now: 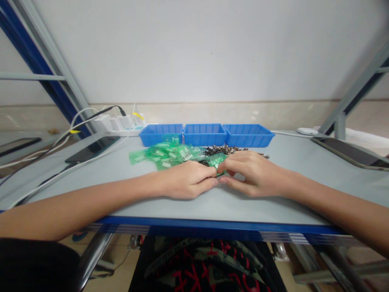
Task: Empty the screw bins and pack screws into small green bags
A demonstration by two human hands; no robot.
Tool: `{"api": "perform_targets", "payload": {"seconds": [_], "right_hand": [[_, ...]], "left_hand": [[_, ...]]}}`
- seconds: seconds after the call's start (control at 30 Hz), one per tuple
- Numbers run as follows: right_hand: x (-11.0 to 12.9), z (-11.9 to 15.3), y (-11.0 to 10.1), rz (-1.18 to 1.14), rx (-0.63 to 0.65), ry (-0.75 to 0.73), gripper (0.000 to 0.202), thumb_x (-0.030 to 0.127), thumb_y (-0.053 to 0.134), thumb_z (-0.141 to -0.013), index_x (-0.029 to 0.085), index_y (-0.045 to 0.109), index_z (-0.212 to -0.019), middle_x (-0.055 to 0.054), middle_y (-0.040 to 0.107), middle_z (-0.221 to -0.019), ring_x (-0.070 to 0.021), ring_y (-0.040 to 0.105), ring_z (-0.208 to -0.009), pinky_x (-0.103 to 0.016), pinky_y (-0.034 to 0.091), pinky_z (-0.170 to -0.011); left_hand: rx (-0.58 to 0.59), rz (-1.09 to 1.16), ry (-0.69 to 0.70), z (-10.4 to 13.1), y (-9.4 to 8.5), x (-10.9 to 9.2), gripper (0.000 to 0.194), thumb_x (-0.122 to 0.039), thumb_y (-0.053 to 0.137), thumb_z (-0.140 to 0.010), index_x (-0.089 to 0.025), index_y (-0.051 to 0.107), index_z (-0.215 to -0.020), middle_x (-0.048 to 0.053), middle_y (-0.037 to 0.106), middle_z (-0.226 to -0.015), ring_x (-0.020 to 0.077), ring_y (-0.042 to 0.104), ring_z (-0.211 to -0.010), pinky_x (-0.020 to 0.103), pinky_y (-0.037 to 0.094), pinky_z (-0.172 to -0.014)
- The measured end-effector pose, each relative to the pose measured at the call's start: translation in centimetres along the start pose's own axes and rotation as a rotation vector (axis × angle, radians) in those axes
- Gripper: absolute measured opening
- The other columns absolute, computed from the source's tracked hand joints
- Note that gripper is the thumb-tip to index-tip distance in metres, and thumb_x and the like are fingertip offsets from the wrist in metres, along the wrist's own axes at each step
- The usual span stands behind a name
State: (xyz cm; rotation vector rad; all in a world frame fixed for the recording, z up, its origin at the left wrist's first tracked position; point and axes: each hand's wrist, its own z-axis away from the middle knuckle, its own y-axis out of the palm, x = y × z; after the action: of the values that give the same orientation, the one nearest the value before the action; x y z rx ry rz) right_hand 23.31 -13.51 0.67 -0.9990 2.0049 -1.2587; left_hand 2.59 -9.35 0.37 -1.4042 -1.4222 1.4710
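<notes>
My left hand [191,178] rests on the table with its thumb and fingers pinched together. My right hand [255,172] meets it fingertip to fingertip, its fingers curled in. A small dark piece [220,175] shows between the fingertips, too small and covered to name. Just behind the hands lies a heap of green see-through plastic bags [167,154] with small white patches. One green bag [217,159] lies right by my fingertips. Beside the heap, partly hidden by my right hand, is a pile of small dark metal parts [219,150].
Three blue bins, left [161,136], middle [205,134] and right [249,136], line the back of the table [194,209]. A phone [92,149], cables and a power strip [127,130] lie left; another phone [349,152] and a white case [306,131] lie right.
</notes>
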Motion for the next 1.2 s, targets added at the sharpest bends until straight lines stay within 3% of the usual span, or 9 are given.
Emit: {"api": "perform_targets", "payload": {"seconds": [0.2, 0.4, 0.63, 0.83, 1.0, 1.2], "right_hand": [[0.09, 0.00, 0.00, -0.007, 0.002, -0.023, 0.013, 0.023, 0.046, -0.087, 0.016, 0.057, -0.084, -0.002, 0.057, -0.067, -0.0124, 0.048, -0.061, -0.025, 0.031, -0.060], [0.25, -0.11, -0.24, 0.003, 0.006, -0.029, 0.023, 0.024, 0.039, -0.090, 0.016, 0.054, -0.075, -0.002, 0.053, -0.062, -0.0123, 0.044, -0.059, -0.026, 0.030, -0.059], [0.18, -0.06, -0.19, 0.030, 0.008, -0.028, 0.027, 0.026, 0.037, -0.091, 0.016, 0.055, -0.074, -0.002, 0.052, -0.062, -0.0123, 0.044, -0.058, -0.026, 0.030, -0.059], [-0.02, 0.08, -0.06, 0.018, -0.023, -0.014, 0.018, 0.028, 0.045, -0.088, 0.015, 0.057, -0.086, -0.002, 0.056, -0.067, -0.0123, 0.047, -0.061, -0.025, 0.031, -0.060], [0.02, 0.09, -0.06, 0.025, -0.037, -0.032, 0.012, 0.021, 0.045, -0.085, 0.016, 0.055, -0.080, -0.001, 0.055, -0.066, -0.0122, 0.047, -0.061, -0.025, 0.030, -0.059], [0.13, 0.08, -0.12, 0.042, -0.035, -0.037, 0.022, 0.024, 0.042, -0.088, 0.016, 0.055, -0.074, -0.002, 0.053, -0.063, -0.0123, 0.045, -0.059, -0.026, 0.030, -0.059]], "left_hand": [[-0.007, -0.011, 0.008, 0.06, -0.01, -0.03, 0.022, -0.025, 0.037, -0.093, -0.016, 0.050, -0.079, 0.001, 0.055, -0.072, 0.0111, 0.050, -0.063, 0.022, 0.037, -0.059], [-0.014, 0.008, -0.012, 0.21, 0.04, 0.02, 0.021, -0.030, 0.033, -0.094, -0.017, 0.047, -0.085, 0.000, 0.055, -0.072, 0.0121, 0.052, -0.063, 0.023, 0.037, -0.058], [-0.032, 0.004, -0.025, 0.19, 0.10, 0.12, 0.019, -0.029, 0.033, -0.094, -0.018, 0.046, -0.084, 0.000, 0.053, -0.069, 0.0121, 0.051, -0.061, 0.024, 0.037, -0.057], [-0.024, -0.003, -0.044, 0.15, 0.10, 0.13, 0.020, -0.029, 0.032, -0.094, -0.018, 0.044, -0.083, 0.000, 0.053, -0.071, 0.0124, 0.050, -0.062, 0.024, 0.037, -0.059], [-0.022, -0.007, -0.045, 0.18, 0.11, 0.08, 0.020, -0.030, 0.032, -0.094, -0.018, 0.044, -0.084, 0.000, 0.052, -0.070, 0.0124, 0.050, -0.062, 0.023, 0.037, -0.058], [-0.024, 0.008, -0.052, 0.22, 0.15, 0.11, 0.018, -0.030, 0.032, -0.094, -0.018, 0.043, -0.086, -0.001, 0.052, -0.069, 0.0123, 0.051, -0.062, 0.023, 0.037, -0.058]]}}
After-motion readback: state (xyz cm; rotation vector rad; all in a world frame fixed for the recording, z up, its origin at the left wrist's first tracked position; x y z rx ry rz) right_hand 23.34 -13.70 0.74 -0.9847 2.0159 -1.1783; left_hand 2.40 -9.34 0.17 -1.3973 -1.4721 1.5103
